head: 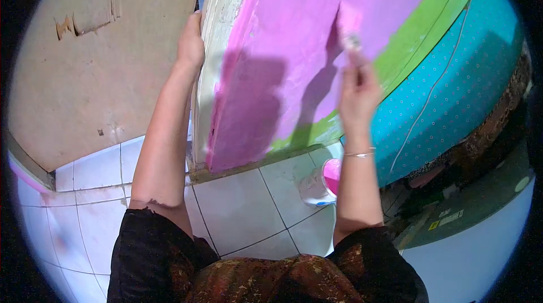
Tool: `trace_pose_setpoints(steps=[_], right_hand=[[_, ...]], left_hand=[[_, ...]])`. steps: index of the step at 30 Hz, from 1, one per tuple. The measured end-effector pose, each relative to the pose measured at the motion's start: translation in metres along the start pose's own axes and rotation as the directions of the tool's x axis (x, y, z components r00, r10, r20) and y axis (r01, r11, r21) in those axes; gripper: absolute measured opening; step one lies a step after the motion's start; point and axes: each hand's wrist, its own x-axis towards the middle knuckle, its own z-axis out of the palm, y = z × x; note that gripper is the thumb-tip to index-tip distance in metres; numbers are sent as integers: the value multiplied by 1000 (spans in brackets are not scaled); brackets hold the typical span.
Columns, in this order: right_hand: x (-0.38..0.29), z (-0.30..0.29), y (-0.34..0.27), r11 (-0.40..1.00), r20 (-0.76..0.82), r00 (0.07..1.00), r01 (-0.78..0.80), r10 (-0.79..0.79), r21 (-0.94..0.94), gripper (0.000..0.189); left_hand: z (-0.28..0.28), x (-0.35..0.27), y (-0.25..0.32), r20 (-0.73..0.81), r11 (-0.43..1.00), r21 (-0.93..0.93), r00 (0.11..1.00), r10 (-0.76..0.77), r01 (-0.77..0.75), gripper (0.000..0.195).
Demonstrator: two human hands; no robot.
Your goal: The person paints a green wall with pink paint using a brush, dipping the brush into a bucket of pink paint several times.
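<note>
My right hand [359, 86], slightly blurred, grips a paintbrush [350, 27] whose bristles are coated in pink. The bristles are at the wall [292, 19], which is mostly pink over green. My left hand [191, 44] holds the edge of a cream door frame [225, 10] on the wall's left side; its fingers are largely hidden. A paint pail [314, 186] with pink paint inside stands on the floor, partly behind my right forearm.
On the left is a beige door panel [106, 78] with splintered patches. Turquoise patterned covering [449, 91] borders the green strip [407, 44] on the right, with a thin cable [433, 84] running down it. White tiles [237, 205] cover the floor. Dark clutter [428, 192] sits at the lower right.
</note>
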Motion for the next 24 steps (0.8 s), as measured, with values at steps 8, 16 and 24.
trace_pose_setpoints(steps=[8, 16, 24], right_hand=[[-225, 36, 38, 974, 467, 867, -84, 175, -209, 31], [-235, 19, 45, 902, 836, 340, -149, 431, -405, 40], [-24, -32, -22, 899, 480, 779, -437, 402, -44, 29]], left_hand=[[0, 5, -13, -5, 1000, 10, 1000, -2, 2, 53], [0, 4, -11, -51, 997, 72, 999, 17, -13, 55], [-5, 6, -11, -8, 997, 62, 998, 55, -54, 55]])
